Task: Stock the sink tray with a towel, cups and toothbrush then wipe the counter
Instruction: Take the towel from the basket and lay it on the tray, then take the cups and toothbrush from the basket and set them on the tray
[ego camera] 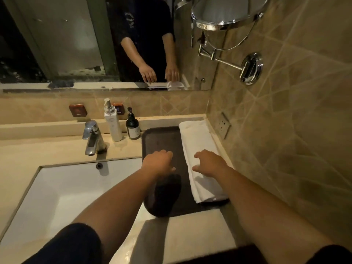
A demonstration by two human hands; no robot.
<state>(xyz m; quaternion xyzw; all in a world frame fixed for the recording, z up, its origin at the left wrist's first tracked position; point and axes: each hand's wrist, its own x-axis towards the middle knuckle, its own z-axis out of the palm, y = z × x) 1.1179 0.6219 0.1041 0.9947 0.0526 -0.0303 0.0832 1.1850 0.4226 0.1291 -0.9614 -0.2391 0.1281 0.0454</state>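
Observation:
A dark rectangular tray lies on the beige counter to the right of the sink. A folded white towel runs lengthwise along the tray's right side, its near end hanging over the tray's front corner. My left hand hovers over the middle of the tray, fingers curled, holding nothing that I can see. My right hand is spread just above the towel, fingers apart. No cups or toothbrush are in sight.
White sink basin at left with a chrome faucet. A white pump bottle and a dark pump bottle stand behind the tray's left corner. Tiled wall with a socket and a swing-arm mirror at right.

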